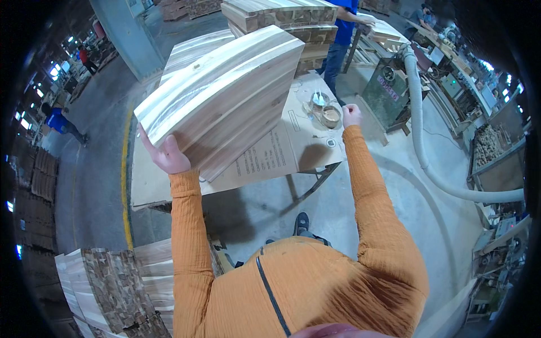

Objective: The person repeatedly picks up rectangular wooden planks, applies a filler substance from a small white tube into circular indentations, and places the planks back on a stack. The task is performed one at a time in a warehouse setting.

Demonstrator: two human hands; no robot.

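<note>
My left hand (170, 156) grips the lower left corner of a thick striped wooden board (225, 93), thumb on its near face. The board is tilted up above a cardboard-covered table (225, 181). My right hand (352, 115) is closed at the table's right edge, beside two small round containers. One container (330, 116) holds a tan-brown substance; the other container (319, 99) has something white and light blue in it. Whatever my right fingers may hold is hidden.
More thick boards (282, 17) are stacked at the table's far side, near a person in blue (342, 34). A grey hose (416, 107) curves down beside a green machine (389, 87) on the right. Further boards (112, 287) lie low at the left.
</note>
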